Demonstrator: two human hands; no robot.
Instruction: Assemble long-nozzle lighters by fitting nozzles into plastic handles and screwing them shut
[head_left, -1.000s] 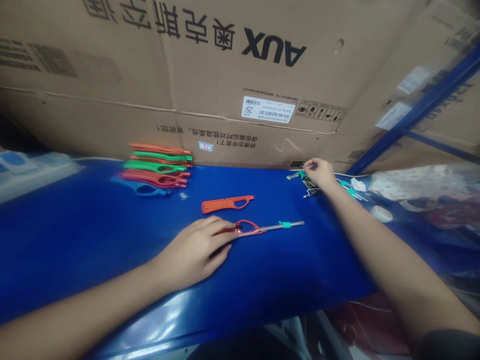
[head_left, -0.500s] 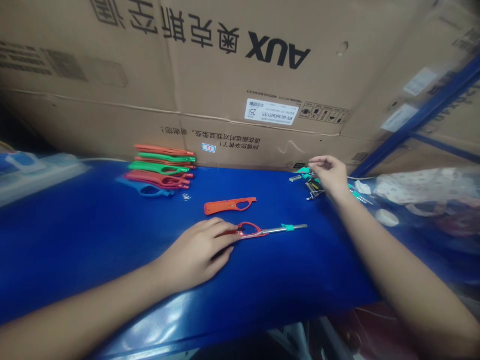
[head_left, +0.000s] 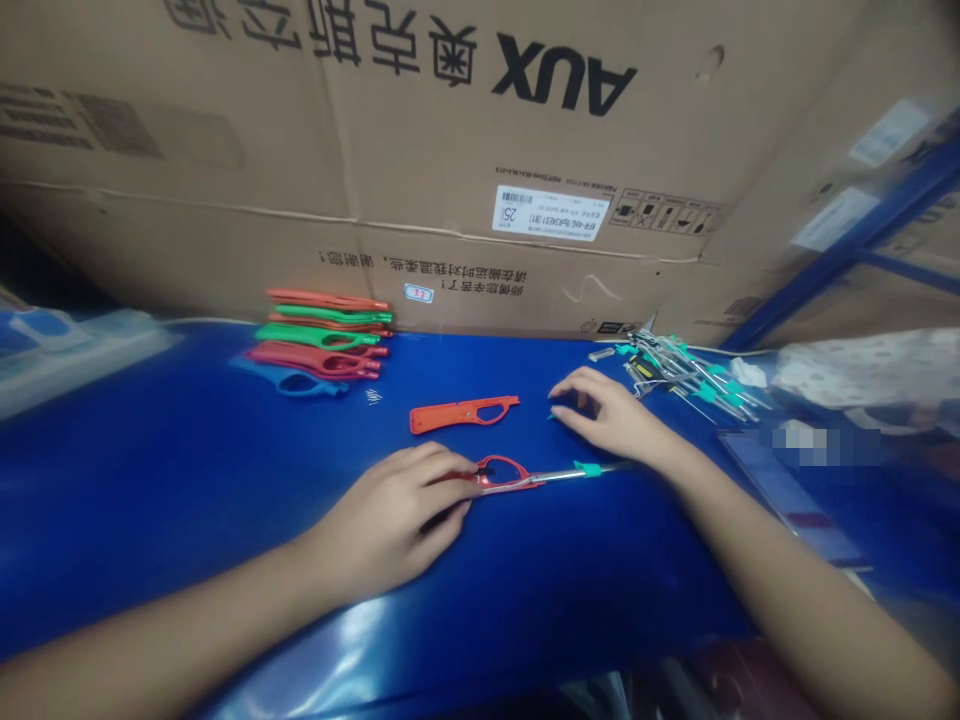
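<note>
My left hand (head_left: 409,510) is closed on the near end of a red lighter half-shell (head_left: 520,482) lying on the blue table. A metal tube (head_left: 559,476) with a teal tab extends from that shell to the right. Just beyond it lies an orange half-shell (head_left: 442,413), hollow side up. My right hand (head_left: 607,415) hovers above the tube's far end, thumb and forefinger curled toward each other. A small teal bit shows at the thumb tip; what the fingers pinch is unclear.
Red, green and blue lighter shells (head_left: 322,340) are stacked at the back left, with small screws (head_left: 373,397) beside them. Several metal tubes with teal tabs (head_left: 694,375) lie heaped at the right. A large cardboard box (head_left: 420,180) stands along the back; a blue metal bar (head_left: 810,265) slants at right.
My right hand has moved from the tube heap leftward and nearer, toward the red shell. My left hand keeps its hold. The view has shifted slightly.
</note>
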